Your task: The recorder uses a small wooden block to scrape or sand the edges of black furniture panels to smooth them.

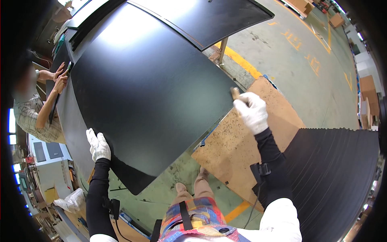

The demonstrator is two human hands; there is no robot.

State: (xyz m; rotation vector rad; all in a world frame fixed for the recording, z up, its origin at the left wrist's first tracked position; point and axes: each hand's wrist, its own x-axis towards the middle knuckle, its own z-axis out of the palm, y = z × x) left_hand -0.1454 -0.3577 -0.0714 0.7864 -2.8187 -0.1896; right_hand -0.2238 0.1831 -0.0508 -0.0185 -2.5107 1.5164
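While the left hand (98, 147) lies with fingers extended at the left edge of the black panel (157, 92), the right hand's (254, 113) fingers grip a small, blurred tan object (235, 93) beside its right corner. The panel spans between both sets of fingers; a brown board (229, 149) lies below the right ones.

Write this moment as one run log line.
left hand: at panel edge | right hand: holds tan object, blurred, near panel corner | co-worker: at left

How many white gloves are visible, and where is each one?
2: the left glove at the left edge of the black panel; the right glove near its right corner, holding a small brownish object. Others may be hidden.
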